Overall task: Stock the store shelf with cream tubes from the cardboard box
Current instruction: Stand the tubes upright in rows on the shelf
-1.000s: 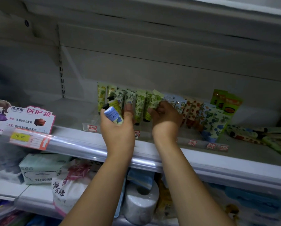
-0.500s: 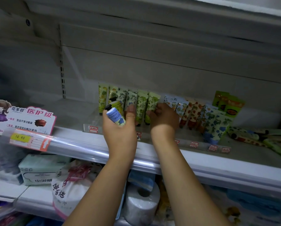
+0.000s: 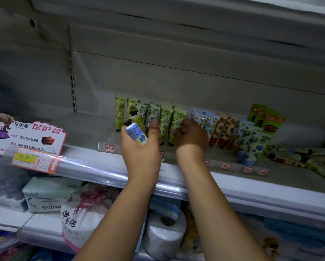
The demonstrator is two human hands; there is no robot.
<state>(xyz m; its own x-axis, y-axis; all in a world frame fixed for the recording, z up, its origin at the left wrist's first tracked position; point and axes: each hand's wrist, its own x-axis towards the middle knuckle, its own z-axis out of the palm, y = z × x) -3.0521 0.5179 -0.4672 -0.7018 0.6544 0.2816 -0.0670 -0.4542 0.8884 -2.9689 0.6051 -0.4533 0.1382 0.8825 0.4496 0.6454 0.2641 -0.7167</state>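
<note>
My left hand (image 3: 141,147) holds two cream tubes caps-up over the shelf edge: a blue-flowered tube (image 3: 136,133) in front and a yellow tube (image 3: 138,119) behind it. My right hand (image 3: 191,134) reaches onto the grey shelf (image 3: 289,178) and grips the green-patterned tubes (image 3: 172,121) standing in the row. That row of upright tubes runs from yellow ones (image 3: 119,110) on the left to blue-flowered ones (image 3: 252,144) on the right. The cardboard box is out of view.
Several tubes lie flat at the shelf's far right (image 3: 299,157). Green sachets (image 3: 265,119) lean at the back. A pink promo sign (image 3: 37,136) and price tag (image 3: 26,157) sit at the left. Tissue packs (image 3: 48,194) and toilet rolls (image 3: 165,232) fill the shelf below.
My right hand slid left along the row, from the blue-orange tubes to the green ones. My left hand stayed put with its two tubes.
</note>
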